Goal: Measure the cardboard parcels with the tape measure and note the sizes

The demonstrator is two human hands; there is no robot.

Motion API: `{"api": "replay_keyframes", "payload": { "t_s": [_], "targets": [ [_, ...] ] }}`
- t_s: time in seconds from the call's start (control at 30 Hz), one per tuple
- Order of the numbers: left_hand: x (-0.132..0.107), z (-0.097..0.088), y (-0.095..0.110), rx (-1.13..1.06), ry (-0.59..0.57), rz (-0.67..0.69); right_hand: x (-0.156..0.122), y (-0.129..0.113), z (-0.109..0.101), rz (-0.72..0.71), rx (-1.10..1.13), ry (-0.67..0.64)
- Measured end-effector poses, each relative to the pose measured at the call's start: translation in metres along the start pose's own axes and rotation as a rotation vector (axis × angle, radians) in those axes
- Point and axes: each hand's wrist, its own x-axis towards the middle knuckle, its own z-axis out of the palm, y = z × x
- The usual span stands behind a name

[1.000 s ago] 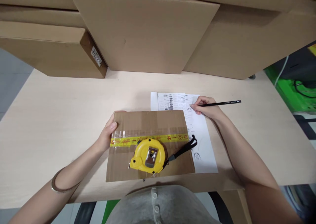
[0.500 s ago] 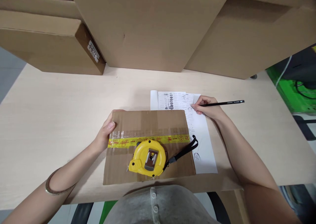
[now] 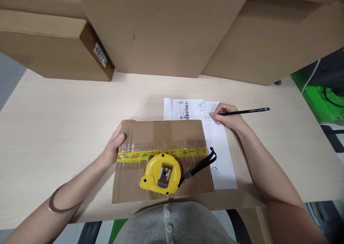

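The left hand (image 3: 114, 149) grips the left edge of a flat cardboard box (image 3: 161, 159), thumb on top and fingers curled round the side, clamped on the cardboard. The box lies on the pale wooden surface (image 3: 59, 129) at its near edge, sealed with a strip of yellow printed tape (image 3: 185, 152). A yellow tape measure (image 3: 160, 173) rests on the box, clip side up, its black wrist strap (image 3: 201, 164) trailing to the right. The right hand (image 3: 228, 118) holds a black pencil (image 3: 247, 111), fingers closed on it, tip down on a written sheet of paper (image 3: 219, 158) lying partly under the box's right edge. Large cardboard cartons (image 3: 161, 29) stand along the far side.
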Motion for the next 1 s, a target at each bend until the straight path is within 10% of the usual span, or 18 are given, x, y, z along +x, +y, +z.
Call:
{"api": "replay_keyframes", "payload": {
  "t_s": [1.0],
  "targets": [
    [-0.0018,0.0026,0.0029,-0.014,0.024,-0.067,-0.0020,-0.0024,0.0010,0.008,-0.023,0.038]
  ]
}}
